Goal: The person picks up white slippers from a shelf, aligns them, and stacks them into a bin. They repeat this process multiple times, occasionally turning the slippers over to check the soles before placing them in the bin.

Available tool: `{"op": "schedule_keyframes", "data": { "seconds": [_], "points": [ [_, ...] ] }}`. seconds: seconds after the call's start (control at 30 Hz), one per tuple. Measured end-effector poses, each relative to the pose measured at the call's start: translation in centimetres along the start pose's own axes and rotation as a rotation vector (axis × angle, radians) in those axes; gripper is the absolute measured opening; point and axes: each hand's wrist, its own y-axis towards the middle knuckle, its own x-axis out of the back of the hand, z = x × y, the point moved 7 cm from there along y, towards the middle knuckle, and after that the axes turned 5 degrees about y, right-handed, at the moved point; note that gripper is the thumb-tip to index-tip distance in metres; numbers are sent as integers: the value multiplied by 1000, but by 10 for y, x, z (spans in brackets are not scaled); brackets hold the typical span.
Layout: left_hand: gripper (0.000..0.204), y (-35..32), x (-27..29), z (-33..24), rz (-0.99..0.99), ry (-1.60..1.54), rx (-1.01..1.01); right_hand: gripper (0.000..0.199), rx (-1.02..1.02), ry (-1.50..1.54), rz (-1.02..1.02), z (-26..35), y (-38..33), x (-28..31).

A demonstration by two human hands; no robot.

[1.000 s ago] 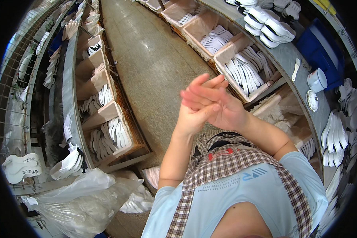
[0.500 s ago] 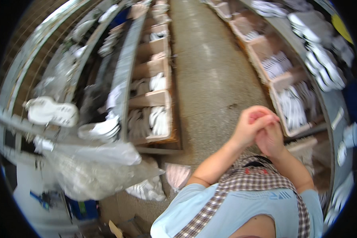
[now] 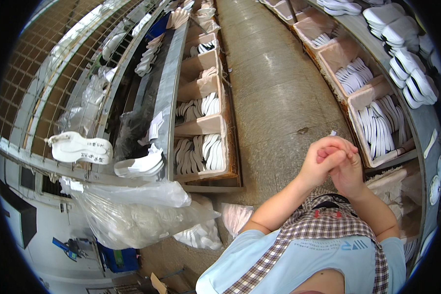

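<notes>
My left hand (image 3: 322,162) and my right hand (image 3: 348,171) are clasped together in front of my checked apron (image 3: 299,225). The left fingers curl over against the right ones, and both hands are closed. No object shows between them, though the palms are hidden. Closest to the hands, on the right, is a pink-lined bin (image 3: 372,161) holding upright white shoe soles (image 3: 376,130). A similar bin on the left (image 3: 225,147) holds white and dark-edged soles (image 3: 211,153).
Rows of sole bins flank a floor aisle (image 3: 259,73). On the right shelf lie stacked white soles (image 3: 416,85). A marked white sole (image 3: 81,148) hangs at the left mesh rack (image 3: 39,63). Below it bulges a clear plastic bag (image 3: 132,220); a pinkish bag (image 3: 236,218) sits on the floor.
The whole view has shifted, so bins, rack and body sit further right in the picture and look sharper. My hands stay clasped, with the fingers pressed slightly closer.
</notes>
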Motion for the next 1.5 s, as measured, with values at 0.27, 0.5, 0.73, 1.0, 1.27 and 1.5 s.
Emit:
{"op": "schedule_keyframes", "data": {
  "seconds": [0.27, 0.5, 0.73, 1.0, 1.27, 1.5],
  "points": [
    [31, 2, 34, 26, -490, 204, 165, 44, 244, -818, 11, 0, 4, -5],
    [62, 14, -13, 16, -40, 1262, -414, 59, -167, 272, -359, -31, 43, 45],
    [42, 12, -8, 15, -97, 421, -215, 50, 260, -824, -2, 10, 41, 23],
    [41, 8, 1, 44, 28, -860, 287, 47, -159, -692, 408, 29, 51, -1],
    [31, 4, 18, 60, -463, 739, -52, 28, -155, -311, -191, 10, 44, 47],
    [45, 24, -2, 64, -206, 1074, -240, 54, 177, -135, -235, 36, 24, 49]
  ]
}}
